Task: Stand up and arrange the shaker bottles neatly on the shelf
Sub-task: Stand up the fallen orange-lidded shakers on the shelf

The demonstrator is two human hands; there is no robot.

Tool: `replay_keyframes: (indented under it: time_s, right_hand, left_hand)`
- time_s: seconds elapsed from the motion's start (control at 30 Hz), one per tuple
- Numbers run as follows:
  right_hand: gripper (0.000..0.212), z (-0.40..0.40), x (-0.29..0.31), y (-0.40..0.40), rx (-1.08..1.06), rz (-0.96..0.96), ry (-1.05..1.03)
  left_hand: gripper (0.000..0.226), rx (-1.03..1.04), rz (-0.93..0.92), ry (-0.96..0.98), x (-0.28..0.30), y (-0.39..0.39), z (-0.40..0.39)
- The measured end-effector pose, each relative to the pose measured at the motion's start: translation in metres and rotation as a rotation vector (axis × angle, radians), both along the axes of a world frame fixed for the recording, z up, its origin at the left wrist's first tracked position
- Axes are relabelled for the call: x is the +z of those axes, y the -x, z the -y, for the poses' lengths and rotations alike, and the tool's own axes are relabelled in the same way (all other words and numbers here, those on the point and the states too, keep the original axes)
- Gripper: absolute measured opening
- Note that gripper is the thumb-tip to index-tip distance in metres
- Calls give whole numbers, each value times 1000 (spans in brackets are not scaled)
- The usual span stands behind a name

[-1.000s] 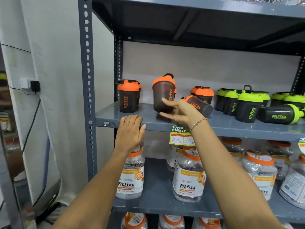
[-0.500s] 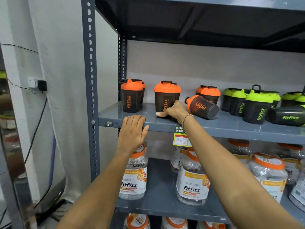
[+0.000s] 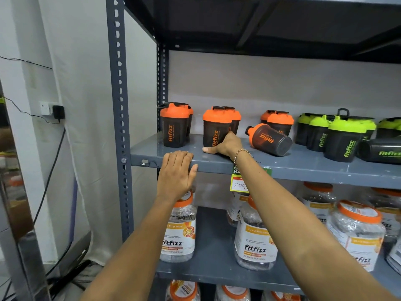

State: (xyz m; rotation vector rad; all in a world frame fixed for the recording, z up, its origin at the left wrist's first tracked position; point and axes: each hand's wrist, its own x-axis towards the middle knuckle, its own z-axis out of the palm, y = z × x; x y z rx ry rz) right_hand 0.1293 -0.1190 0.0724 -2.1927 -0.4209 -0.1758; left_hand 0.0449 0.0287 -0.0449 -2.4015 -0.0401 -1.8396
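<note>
- A second ago the right hand (image 3: 225, 145) held an orange-lidded shaker (image 3: 217, 127) tilted in the air; now that bottle stands upright on the shelf (image 3: 303, 164), and the hand rests low against its base, fingers curled round the bottom, thumb stretched out toward 9 o'clock.
- The left hand (image 3: 176, 170) has not moved: it lies flat over the shelf's front lip, fingers pressed together.
- One bottle is done. A fallen orange shaker (image 3: 269, 140) lies at 3 o'clock of the hand, its lid pointing to 10 o'clock, and a toppled green-lidded shaker (image 3: 382, 152) lies at the far right.
- The shakers are dark, translucent cups with bright lids and "fitfizz" lettering; the upright ones stand in pairs, front to back.
</note>
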Motion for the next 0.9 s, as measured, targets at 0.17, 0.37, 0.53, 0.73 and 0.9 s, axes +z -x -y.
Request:
replay_keyframes:
  time_s: [0.17, 0.37, 0.53, 0.73, 0.9]
  right_hand:
    - [90, 14, 4, 7, 72, -41, -10]
    - [38, 82, 20, 9, -98, 210, -160]
    - [20, 151, 40, 1, -248, 309, -170]
    - [30, 192, 35, -14, -299, 266, -120]
    - [66, 188, 37, -26, -104, 88, 129]
  left_hand:
    - [32, -4, -39, 38, 5, 7, 7]
    - [31, -115, -64, 207, 11, 13, 34]
    - [42, -199, -195, 179, 17, 12, 95]
    - [51, -215, -356, 94, 26, 4, 157]
    - [44, -34, -347, 75, 25, -2, 170]
